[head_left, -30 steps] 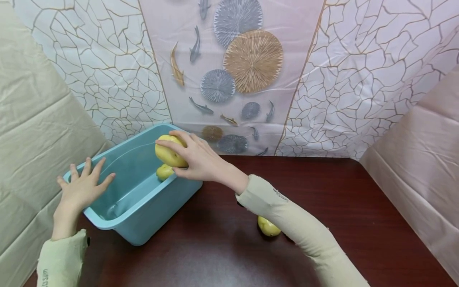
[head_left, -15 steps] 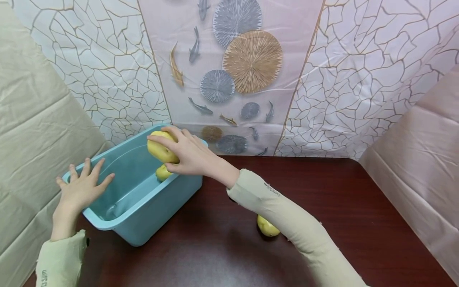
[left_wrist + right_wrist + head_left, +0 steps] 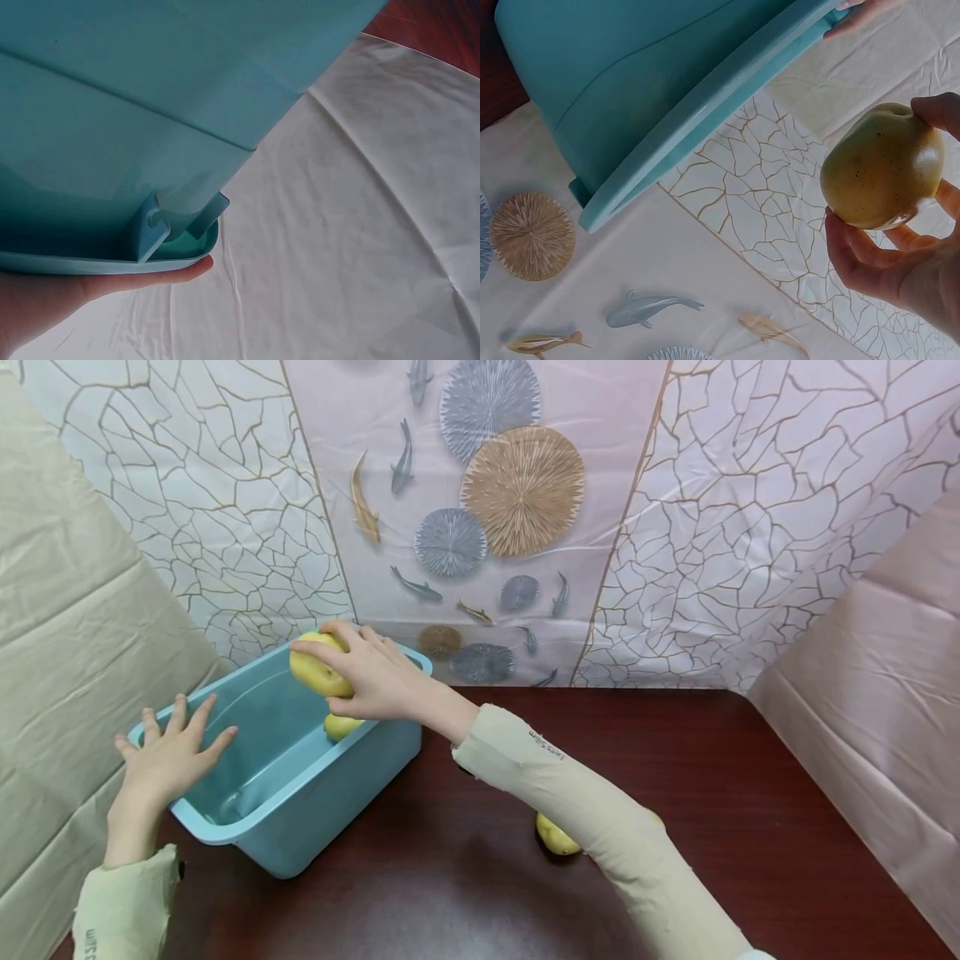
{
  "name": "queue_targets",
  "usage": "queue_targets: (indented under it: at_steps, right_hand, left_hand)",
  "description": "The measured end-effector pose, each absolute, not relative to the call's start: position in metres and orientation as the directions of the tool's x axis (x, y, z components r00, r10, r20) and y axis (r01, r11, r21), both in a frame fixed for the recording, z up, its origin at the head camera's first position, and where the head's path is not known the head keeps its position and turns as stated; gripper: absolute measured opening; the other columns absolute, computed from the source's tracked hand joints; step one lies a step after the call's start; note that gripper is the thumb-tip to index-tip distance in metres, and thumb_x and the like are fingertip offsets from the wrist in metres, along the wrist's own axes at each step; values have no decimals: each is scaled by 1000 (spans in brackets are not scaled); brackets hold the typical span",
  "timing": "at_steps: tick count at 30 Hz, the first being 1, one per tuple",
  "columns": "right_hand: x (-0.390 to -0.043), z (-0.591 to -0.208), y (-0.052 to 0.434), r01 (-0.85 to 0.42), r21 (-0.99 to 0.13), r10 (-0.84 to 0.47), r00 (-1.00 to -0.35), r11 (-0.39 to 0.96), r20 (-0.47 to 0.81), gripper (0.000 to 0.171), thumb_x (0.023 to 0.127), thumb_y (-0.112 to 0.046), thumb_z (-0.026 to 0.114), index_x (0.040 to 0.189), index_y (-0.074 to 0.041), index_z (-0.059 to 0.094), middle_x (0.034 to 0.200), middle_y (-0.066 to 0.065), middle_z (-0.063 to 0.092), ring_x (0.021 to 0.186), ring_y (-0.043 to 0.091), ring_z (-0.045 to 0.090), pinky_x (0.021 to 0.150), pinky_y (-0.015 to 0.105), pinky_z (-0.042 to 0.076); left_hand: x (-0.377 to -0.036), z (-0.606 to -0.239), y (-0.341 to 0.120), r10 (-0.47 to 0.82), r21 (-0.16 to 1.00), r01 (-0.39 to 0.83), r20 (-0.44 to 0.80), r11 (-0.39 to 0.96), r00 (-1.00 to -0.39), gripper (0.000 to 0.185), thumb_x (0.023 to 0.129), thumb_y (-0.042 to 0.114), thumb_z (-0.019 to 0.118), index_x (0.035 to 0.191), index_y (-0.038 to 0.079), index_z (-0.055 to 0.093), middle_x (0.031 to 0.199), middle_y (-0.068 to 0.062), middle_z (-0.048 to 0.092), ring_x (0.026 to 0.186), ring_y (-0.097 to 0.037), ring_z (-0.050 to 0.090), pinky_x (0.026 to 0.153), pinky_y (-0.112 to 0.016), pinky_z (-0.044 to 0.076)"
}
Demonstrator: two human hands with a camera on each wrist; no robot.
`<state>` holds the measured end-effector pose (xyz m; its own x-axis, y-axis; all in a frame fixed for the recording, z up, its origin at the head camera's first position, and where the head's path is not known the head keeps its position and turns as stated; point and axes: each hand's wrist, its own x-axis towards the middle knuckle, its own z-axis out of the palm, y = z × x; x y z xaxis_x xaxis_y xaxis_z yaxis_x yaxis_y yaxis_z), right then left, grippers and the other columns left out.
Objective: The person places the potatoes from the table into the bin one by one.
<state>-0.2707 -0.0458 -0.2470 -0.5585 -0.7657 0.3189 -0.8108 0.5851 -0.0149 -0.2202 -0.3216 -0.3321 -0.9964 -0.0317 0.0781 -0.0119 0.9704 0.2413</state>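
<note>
My right hand (image 3: 375, 675) grips a rounded yellow fruit (image 3: 318, 667) above the inside of a blue-green plastic tub (image 3: 330, 793). In the right wrist view, the fruit (image 3: 883, 166) is glossy, with small dark specks and a dimple at its top; its exact kind is unclear. A second yellow fruit (image 3: 340, 727) lies in the tub, partly hidden by the right hand and rim. My left hand (image 3: 165, 764) rests on the tub's left end with straight, spread fingers. The left wrist view shows a finger (image 3: 172, 276) lying along the rim.
Another yellow fruit (image 3: 557, 835) lies on the dark red-brown table (image 3: 450, 877), partly behind the right sleeve (image 3: 585, 818). A sliver of yellow shows past that sleeve's far side. Patterned cloth (image 3: 480, 527) hangs behind, with plain cloth at both sides.
My right hand has carried the gripped fruit leftward and slightly up, farther over the tub. The left hand and the tub have stayed in place.
</note>
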Motion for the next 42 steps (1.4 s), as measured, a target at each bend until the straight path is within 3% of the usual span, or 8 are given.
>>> queue_targets:
  at_steps: [17,23,42]
  right_hand:
    - [-279,-248,-58,-798,-7,-768,-581,602,271,65,82,-32,54,139,-35,23,144,4,23,101,20,44,74,28,38]
    - [-283,-250,-63,-803,19,-778,-572,596,258,64,83,-31,55,140,-34,23,145,5,22,107,24,44,80,35,40]
    - [-288,-254,-71,-791,50,-780,-586,609,219,64,85,-33,53,140,-35,21,146,5,20,106,24,45,86,37,38]
  left_hand:
    - [-219,-332,-322,-37,248,-19,68,969,-997,82,88,62,24,143,6,2,139,-38,-6,118,-66,-13,81,-80,-5]
    - [-220,-332,-322,-43,245,-25,68,969,-997,83,88,63,24,143,5,2,139,-38,-6,118,-65,-13,81,-80,-5]
    - [-221,-332,-321,-49,250,-29,75,968,-996,83,88,63,24,143,4,3,139,-39,-5,118,-65,-13,81,-80,-5]
